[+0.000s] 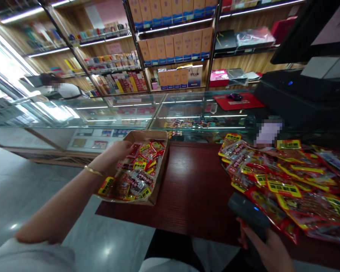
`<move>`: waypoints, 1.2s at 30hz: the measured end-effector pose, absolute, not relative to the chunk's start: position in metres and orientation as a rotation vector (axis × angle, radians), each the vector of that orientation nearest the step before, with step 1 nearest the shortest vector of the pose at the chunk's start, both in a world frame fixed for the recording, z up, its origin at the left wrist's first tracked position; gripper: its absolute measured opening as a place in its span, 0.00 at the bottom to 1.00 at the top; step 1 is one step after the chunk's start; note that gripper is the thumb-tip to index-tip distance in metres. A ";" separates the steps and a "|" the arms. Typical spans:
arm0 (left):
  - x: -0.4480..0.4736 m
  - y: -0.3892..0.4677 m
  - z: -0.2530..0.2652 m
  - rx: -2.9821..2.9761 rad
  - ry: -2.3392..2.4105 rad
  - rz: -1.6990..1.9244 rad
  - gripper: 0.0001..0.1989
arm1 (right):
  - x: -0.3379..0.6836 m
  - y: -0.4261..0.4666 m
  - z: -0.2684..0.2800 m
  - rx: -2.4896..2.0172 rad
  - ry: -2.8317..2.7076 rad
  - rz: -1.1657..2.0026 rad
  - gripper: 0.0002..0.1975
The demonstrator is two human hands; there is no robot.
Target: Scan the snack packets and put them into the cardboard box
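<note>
An open cardboard box (pixel 162 177) of red and yellow snack packets (pixel 147 162) stands at the left end of a dark red-brown, glossy surface (pixel 191 181). The left hand (pixel 120 153) reaches over the box's left wall, its fingers by a small dark red packet (pixel 134 150); whether they grip it cannot be told. To the right of the box, past a bare stretch of wood, a heap of similar packets (pixel 289 177) spreads over the surface. Nearer the wearer than that heap and right of the box, the right hand (pixel 268 245) is wrapped around a black handheld scanner (pixel 248 211) with a blue light. Behind the box runs a glass display case (pixel 181 100), bearing a red mat (pixel 252 104) with a mouse (pixel 234 97) to the box's right. Farther behind rise lit wooden shelves (pixel 170 70) with rows of orange-and-blue cartons (pixel 177 47). Left of the box lie the pale, shiny floor (pixel 14 189) and, farther back, another person (pixel 69 90) near bright windows (pixel 5 56).
</note>
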State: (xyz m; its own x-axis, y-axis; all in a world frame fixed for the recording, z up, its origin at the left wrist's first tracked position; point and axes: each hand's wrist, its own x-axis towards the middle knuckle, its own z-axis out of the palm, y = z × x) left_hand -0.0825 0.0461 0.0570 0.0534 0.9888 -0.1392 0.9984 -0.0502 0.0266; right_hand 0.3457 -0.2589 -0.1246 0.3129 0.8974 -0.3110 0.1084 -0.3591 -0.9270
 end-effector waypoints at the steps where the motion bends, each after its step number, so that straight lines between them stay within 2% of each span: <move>1: -0.088 0.055 0.045 2.165 2.078 -0.198 0.14 | 0.345 -0.258 -0.123 -1.705 -0.918 1.131 0.31; 8: -0.087 0.081 -0.007 2.086 2.083 -0.397 0.19 | 0.345 -0.259 -0.122 -1.725 -0.879 1.091 0.32; 11: -0.087 0.081 -0.009 2.088 2.095 -0.428 0.19 | 0.344 -0.260 -0.124 -1.700 -0.839 1.113 0.34; 23: -0.067 0.067 -0.005 2.084 2.141 -0.378 0.19 | 0.344 -0.264 -0.121 -1.742 -0.966 1.103 0.29; 28: -0.053 0.059 0.015 2.085 2.176 -0.193 0.19 | 0.341 -0.264 -0.115 -1.750 -0.976 1.059 0.29; 33: -0.028 0.025 0.050 2.128 2.108 0.222 0.17 | 0.342 -0.263 -0.119 -1.761 -0.974 1.067 0.27; 36: 0.016 -0.018 0.036 2.056 1.841 0.503 0.20 | 0.341 -0.261 -0.120 -1.695 -0.946 1.098 0.26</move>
State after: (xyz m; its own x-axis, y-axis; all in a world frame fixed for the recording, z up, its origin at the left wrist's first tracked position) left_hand 0.0159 -0.0178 0.0356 0.1001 0.9942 0.0390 0.8761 -0.1066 0.4702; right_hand 0.3406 -0.2611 -0.1201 0.3187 0.9093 -0.2677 0.1309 -0.3220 -0.9377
